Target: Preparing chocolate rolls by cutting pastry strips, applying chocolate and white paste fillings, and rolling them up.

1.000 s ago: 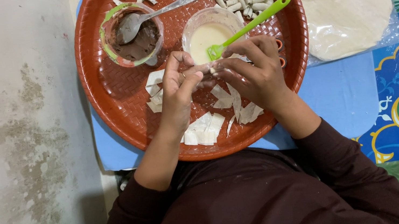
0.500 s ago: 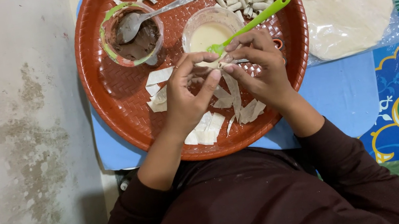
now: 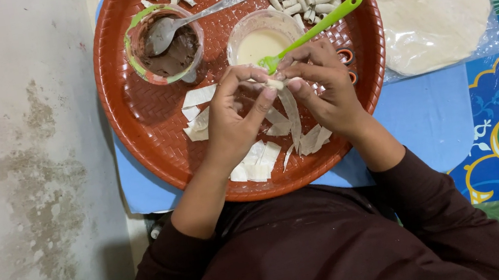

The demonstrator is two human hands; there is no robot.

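Hands (image 3: 279, 97) apparently pinching dough strip (image 3: 291, 112) above tray (image 3: 148, 144)

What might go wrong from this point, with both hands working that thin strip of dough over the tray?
1. The dough strip hangs loose below the left hand and right hand; being thin, it may tear or slip.
2. The green brush rests on the small cup of pale liquid right beside the knuckles; a bump might tip it.
3. The spoon leans from the bowl of brown filling and may slide out.
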